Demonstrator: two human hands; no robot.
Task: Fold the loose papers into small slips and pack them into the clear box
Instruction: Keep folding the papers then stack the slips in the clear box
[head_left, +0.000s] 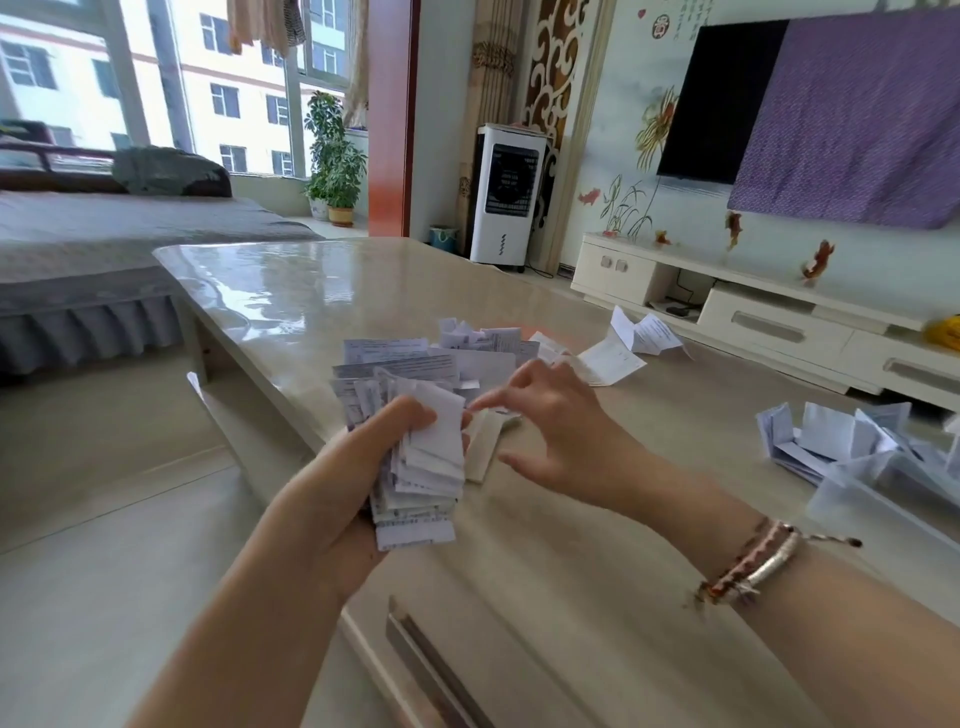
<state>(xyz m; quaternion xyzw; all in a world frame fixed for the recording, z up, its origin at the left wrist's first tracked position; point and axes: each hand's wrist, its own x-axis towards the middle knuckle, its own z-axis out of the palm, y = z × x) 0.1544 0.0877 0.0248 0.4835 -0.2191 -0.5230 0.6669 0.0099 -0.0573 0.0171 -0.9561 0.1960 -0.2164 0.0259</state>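
My left hand (358, 467) grips the stack of folded slips (423, 467) so they stay squared, my right hand (550, 421) hovers spread beside it, loose papers (415, 358) just beyond my fingertips, the clear box (883, 493) off right.

Thick stack of folded slips (423, 467), white with grey print, edges uneven, held upright above the table edge. Loose papers (441, 358) heaped flat behind, printed faces up, some creased. Clear box (852, 499) at right, open, folded slips standing inside.
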